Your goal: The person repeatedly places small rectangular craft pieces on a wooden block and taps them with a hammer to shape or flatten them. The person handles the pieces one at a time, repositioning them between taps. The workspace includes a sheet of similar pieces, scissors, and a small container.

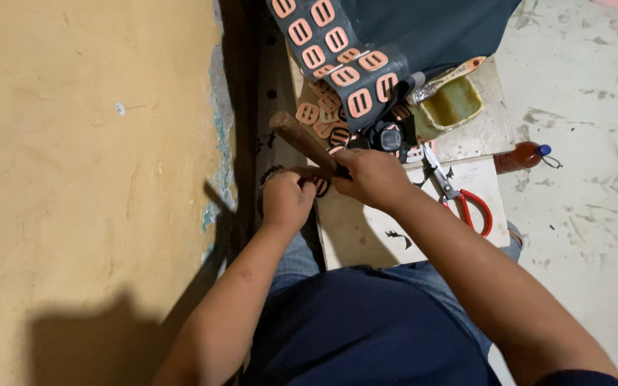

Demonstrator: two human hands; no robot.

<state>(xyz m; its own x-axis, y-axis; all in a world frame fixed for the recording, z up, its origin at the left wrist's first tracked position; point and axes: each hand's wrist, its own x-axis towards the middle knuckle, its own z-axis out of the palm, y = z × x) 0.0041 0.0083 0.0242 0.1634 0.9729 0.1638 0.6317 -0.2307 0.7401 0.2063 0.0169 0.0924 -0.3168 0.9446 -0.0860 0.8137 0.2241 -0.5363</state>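
My right hand [371, 176] fingers clamped on a wooden handle [302, 139], my left hand [285, 200] fingers pinched on a dark piece just beside it, red scissors [459, 196] right of the handle.

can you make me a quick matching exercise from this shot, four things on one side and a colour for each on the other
Things:
1. scissors handles
2. buckle pieces
3. glue tub
4. bottle cap

Colours:
A. blue
B. yellowish green
C. red
D. salmon pink

Pairs: 1-C, 2-D, 3-B, 4-A
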